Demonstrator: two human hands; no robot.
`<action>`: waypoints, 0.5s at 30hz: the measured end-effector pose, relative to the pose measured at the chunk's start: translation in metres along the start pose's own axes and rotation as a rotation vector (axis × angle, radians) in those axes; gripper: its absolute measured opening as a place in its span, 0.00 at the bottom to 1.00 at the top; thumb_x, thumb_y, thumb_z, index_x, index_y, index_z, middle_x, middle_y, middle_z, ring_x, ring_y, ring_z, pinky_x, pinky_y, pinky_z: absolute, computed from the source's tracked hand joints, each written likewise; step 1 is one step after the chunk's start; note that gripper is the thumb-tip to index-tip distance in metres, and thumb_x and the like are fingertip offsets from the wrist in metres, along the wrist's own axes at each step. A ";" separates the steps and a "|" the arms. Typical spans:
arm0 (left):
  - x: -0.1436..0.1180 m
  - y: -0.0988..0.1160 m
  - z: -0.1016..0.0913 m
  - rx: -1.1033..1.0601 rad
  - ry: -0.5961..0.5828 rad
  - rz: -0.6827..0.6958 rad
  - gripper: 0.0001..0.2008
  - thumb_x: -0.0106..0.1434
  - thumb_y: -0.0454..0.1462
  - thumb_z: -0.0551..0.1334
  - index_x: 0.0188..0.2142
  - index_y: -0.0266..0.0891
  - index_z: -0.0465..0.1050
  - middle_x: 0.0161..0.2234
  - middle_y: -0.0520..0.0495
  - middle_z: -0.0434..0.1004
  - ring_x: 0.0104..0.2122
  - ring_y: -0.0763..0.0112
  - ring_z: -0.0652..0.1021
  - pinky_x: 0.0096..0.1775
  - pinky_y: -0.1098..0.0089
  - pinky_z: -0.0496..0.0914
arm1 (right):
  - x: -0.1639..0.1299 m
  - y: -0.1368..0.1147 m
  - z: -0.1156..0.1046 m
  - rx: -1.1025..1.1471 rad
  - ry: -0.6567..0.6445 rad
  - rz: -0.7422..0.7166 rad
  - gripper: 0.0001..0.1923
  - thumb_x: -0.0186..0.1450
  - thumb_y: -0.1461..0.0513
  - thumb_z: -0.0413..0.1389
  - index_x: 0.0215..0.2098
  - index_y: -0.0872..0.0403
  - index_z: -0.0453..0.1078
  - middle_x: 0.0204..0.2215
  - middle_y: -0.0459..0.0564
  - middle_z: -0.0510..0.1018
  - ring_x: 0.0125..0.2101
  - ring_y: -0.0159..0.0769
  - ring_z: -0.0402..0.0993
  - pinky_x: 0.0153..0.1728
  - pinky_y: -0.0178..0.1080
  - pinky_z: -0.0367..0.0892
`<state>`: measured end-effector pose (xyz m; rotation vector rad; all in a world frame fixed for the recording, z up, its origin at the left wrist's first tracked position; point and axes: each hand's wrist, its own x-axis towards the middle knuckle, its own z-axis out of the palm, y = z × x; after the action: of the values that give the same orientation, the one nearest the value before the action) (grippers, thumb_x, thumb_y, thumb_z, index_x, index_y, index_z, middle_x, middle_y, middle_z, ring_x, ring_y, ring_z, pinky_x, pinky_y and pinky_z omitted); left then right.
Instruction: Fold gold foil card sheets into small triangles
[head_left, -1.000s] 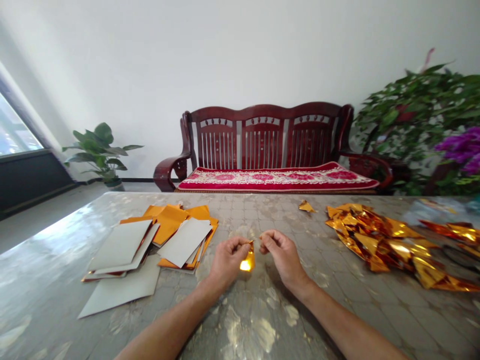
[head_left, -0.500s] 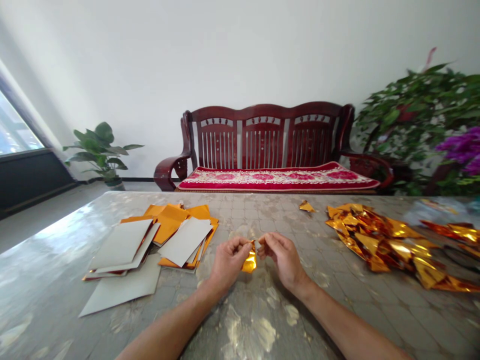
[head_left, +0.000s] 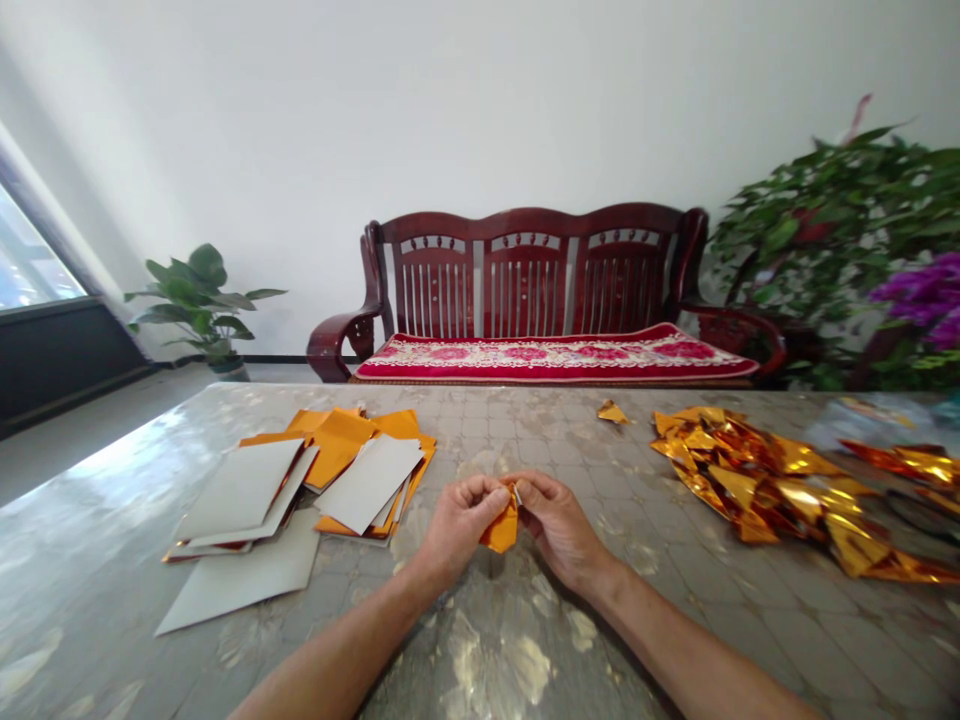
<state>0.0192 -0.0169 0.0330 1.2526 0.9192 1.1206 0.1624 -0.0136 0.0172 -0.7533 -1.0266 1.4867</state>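
Folded paper held between two hands. The left hand point(head_left: 459, 522) pinches the gold piece of paper point(head_left: 499, 532) near its upper edge, thumb pressed against bent forefinger. The right hand point(head_left: 561, 525) closes thumb and fingers on the opposite upper edge, where a sliver of pale backing shows; its rear fingers are partly hidden. The piece thus sits between the two grips, its free end pointing down, apparently just above the table point(head_left: 487, 630). Holding it by both edges, in front of the body, presumably keeps the folds from springing open and leaves the thumbs free to press the paper.

At left, flat sheets lie in two loose stacks: the nearer stack point(head_left: 241, 490) mostly pale side up, one large pale sheet point(head_left: 244, 580) jutting from beneath it; the other stack point(head_left: 367, 485) showing both pale and orange faces. Fanned edges probably make single sheets easy to lift.

At right, well apart from the flat stock, lies a heap of creased gold pieces point(head_left: 757, 480); the separation likely keeps flat and folded paper from mixing. One small folded scrap point(head_left: 613, 411) lies alone beyond the hands, nearer the heap than the stacks.
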 end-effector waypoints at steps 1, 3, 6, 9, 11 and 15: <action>0.000 0.000 0.001 0.011 0.015 0.007 0.22 0.53 0.53 0.67 0.24 0.36 0.68 0.19 0.54 0.68 0.18 0.80 0.66 0.22 0.78 0.60 | 0.000 0.001 0.000 -0.019 0.001 -0.011 0.15 0.56 0.50 0.67 0.34 0.52 0.80 0.26 0.47 0.77 0.26 0.32 0.67 0.28 0.34 0.64; 0.000 -0.001 0.002 0.051 0.061 0.029 0.20 0.54 0.51 0.66 0.24 0.37 0.67 0.19 0.54 0.68 0.18 0.79 0.67 0.22 0.77 0.61 | -0.001 0.002 0.001 -0.081 0.009 -0.050 0.15 0.57 0.51 0.66 0.35 0.52 0.80 0.26 0.47 0.77 0.26 0.32 0.67 0.28 0.34 0.63; -0.002 -0.003 0.004 0.161 0.139 0.084 0.16 0.56 0.47 0.64 0.23 0.37 0.67 0.18 0.54 0.68 0.18 0.79 0.67 0.22 0.78 0.61 | -0.003 0.001 0.003 -0.193 0.036 -0.125 0.13 0.59 0.52 0.64 0.34 0.53 0.80 0.26 0.47 0.77 0.26 0.31 0.66 0.27 0.34 0.62; -0.005 -0.004 0.003 0.278 0.174 0.125 0.13 0.59 0.43 0.62 0.23 0.37 0.69 0.18 0.55 0.68 0.18 0.79 0.68 0.22 0.78 0.61 | -0.004 -0.002 0.007 -0.277 0.067 -0.186 0.12 0.59 0.54 0.63 0.32 0.54 0.80 0.26 0.46 0.76 0.25 0.30 0.65 0.26 0.33 0.62; -0.007 -0.004 0.003 0.321 0.166 0.140 0.13 0.61 0.42 0.59 0.24 0.37 0.70 0.18 0.55 0.69 0.18 0.78 0.68 0.22 0.78 0.62 | -0.004 -0.004 0.007 -0.324 0.087 -0.214 0.11 0.59 0.55 0.63 0.31 0.55 0.80 0.26 0.46 0.75 0.25 0.31 0.65 0.26 0.33 0.62; -0.008 -0.003 0.001 0.384 0.130 0.180 0.13 0.63 0.42 0.58 0.28 0.37 0.74 0.22 0.53 0.74 0.23 0.76 0.72 0.27 0.78 0.66 | -0.003 -0.004 0.006 -0.425 0.167 -0.249 0.11 0.59 0.56 0.61 0.28 0.55 0.78 0.24 0.46 0.74 0.23 0.31 0.66 0.24 0.33 0.63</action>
<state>0.0183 -0.0252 0.0299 1.6135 1.1770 1.2142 0.1592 -0.0181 0.0228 -0.9895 -1.2734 0.9852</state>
